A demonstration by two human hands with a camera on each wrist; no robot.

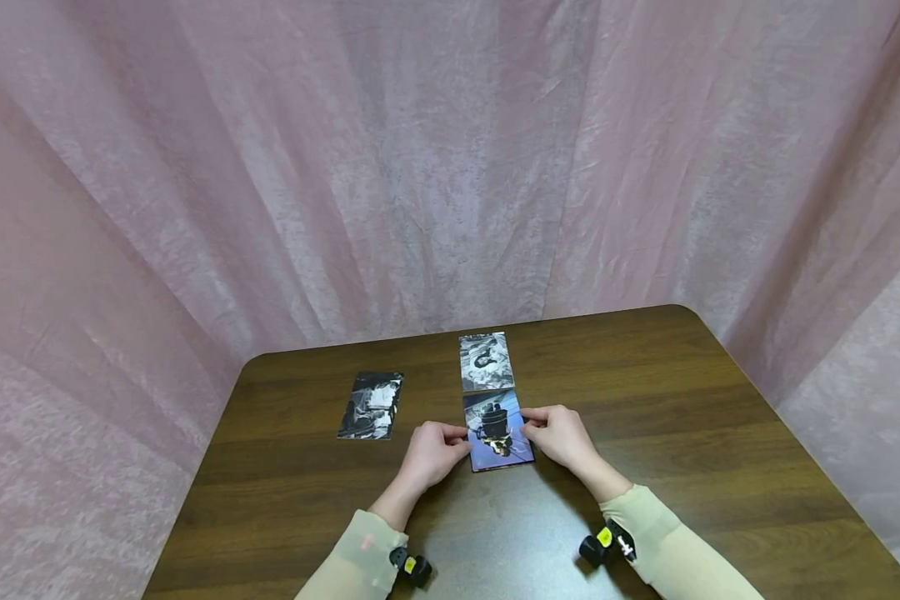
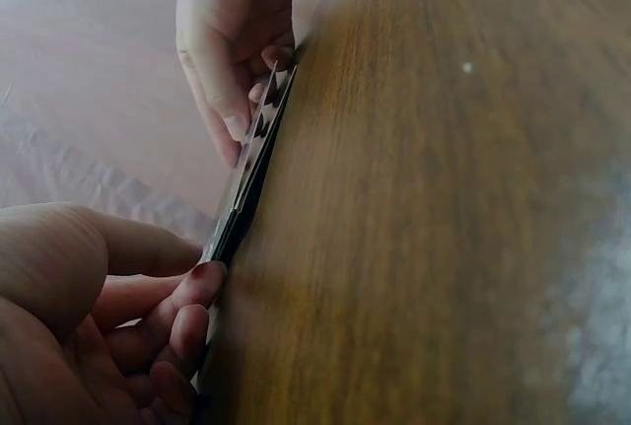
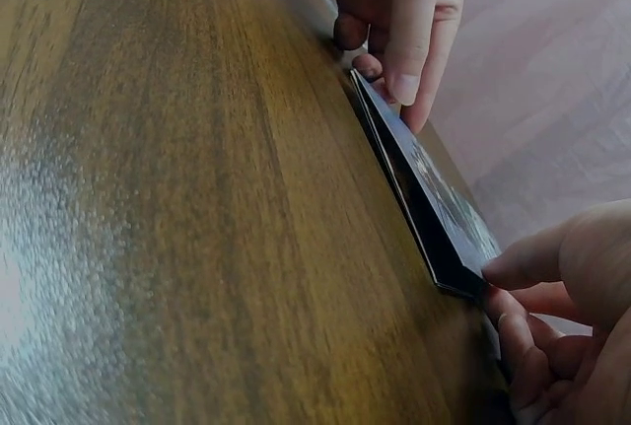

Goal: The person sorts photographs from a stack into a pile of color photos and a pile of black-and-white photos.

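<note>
A colour photo print (image 1: 498,429) with a blue-purple ground and a dark shape lies between both hands near the table's middle. My left hand (image 1: 431,454) pinches its left edge between thumb and fingers. On the opposite side, my right hand (image 1: 562,435) pinches the right edge. Seen edge-on in the right wrist view, the photo (image 3: 424,178) rests over another thin dark-edged sheet (image 3: 409,213), with a narrow gap between them. How many sheets are in the stack, I cannot tell. Just beyond it lies a black-and-white photo (image 1: 486,362).
Another black-and-white photo (image 1: 371,406) lies to the left, apart from the others. The brown wooden table (image 1: 667,400) extends to both sides. A pink velvet curtain (image 1: 450,167) hangs behind its back edge. Each sleeve carries a small black wrist camera (image 1: 594,550).
</note>
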